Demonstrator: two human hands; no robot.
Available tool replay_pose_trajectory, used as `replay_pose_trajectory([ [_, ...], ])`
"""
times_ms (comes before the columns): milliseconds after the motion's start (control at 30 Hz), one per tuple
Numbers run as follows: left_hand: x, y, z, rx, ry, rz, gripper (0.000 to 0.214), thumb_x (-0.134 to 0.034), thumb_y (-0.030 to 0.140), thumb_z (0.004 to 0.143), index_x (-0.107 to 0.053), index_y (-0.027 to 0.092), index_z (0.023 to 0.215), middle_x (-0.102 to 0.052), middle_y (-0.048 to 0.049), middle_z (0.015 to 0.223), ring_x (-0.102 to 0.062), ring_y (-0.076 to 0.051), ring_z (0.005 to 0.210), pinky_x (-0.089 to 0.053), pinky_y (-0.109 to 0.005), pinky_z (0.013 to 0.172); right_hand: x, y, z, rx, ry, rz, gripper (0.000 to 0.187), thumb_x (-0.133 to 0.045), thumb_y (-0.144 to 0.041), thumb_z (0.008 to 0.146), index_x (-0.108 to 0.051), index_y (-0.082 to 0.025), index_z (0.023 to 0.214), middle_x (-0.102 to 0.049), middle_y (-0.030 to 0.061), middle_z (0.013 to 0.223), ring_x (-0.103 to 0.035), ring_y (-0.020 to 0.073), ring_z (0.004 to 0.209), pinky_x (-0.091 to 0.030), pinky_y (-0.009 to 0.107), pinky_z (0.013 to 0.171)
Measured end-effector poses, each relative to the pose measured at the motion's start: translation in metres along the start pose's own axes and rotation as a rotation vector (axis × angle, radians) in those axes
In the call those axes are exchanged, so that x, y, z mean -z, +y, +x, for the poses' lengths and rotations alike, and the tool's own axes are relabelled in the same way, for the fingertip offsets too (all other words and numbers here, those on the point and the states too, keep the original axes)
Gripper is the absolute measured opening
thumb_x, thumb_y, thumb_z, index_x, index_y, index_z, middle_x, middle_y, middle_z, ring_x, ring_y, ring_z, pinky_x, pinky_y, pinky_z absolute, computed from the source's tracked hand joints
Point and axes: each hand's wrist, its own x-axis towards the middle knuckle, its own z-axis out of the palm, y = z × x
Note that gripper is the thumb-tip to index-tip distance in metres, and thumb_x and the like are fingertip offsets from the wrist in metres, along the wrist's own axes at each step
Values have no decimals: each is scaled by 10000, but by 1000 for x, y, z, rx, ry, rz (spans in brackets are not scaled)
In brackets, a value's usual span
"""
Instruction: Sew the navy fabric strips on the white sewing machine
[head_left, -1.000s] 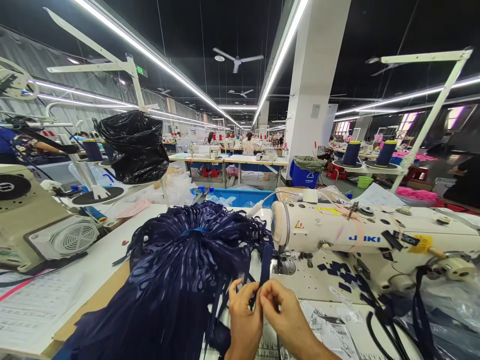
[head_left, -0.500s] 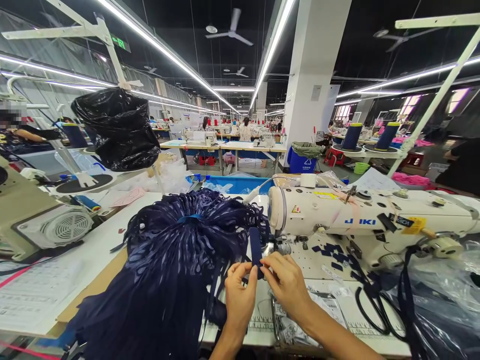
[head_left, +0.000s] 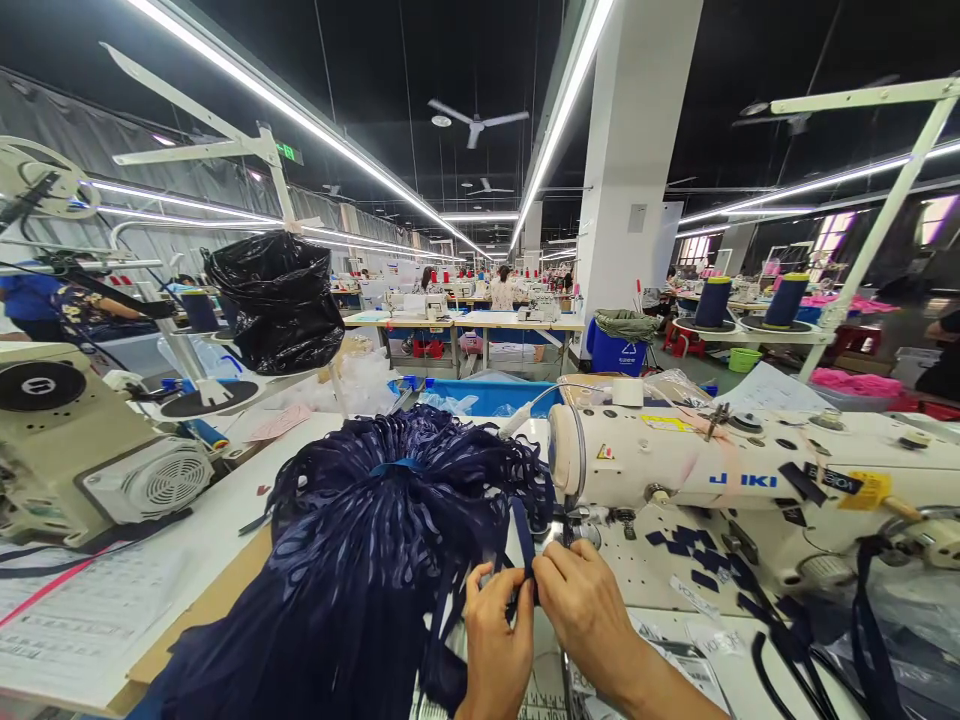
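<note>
My left hand [head_left: 495, 632] and my right hand [head_left: 585, 610] meet at the fingertips and pinch one navy fabric strip [head_left: 523, 535] that stands up between them. The strip sits just in front of the needle area [head_left: 574, 525] of a white sewing machine [head_left: 735, 480]. To the left of my hands lies a large bundle of navy strips [head_left: 375, 540], tied near its top with a blue band.
Small navy pieces and white labels lie on the machine bed [head_left: 697, 560]. A beige machine [head_left: 82, 440] stands at the left on the white table [head_left: 217, 510]. A black plastic bag [head_left: 277, 300] hangs from a thread stand. Other people work at tables far behind.
My hands have stayed together on the strip, shifting slightly toward the needle. The strip's free end leans differently, and the view has tilted a little.
</note>
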Motion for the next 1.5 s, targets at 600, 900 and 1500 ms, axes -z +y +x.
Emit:
replay_pose_trajectory([
  [600,-1,-3,-2,76,-2,-47,257,-415,258,845,-589,209,662,-639,19,598,-604,-166,617,-494,-298,598,-2,-3,-7,-34,44,83,331,-273,-50,903,-479,-145,662,-445,19,616,-316,142,541,-216,294,604],
  [900,0,-3,-5,100,-38,-104,229,-427,243,836,-583,204,673,-639,23,612,-596,-156,600,-480,-310,677,-7,1,-6,-34,22,61,285,-289,-33,871,-412,-154,644,-397,21,614,-297,151,565,-203,284,557],
  [1500,0,-8,5,703,-436,-947,286,-584,425,723,-573,141,693,-597,-16,592,-526,-135,590,-404,-229,614,10,8,4,-798,-160,1217,397,-436,-546,811,-455,-154,754,-336,-73,492,-285,70,407,-291,221,444],
])
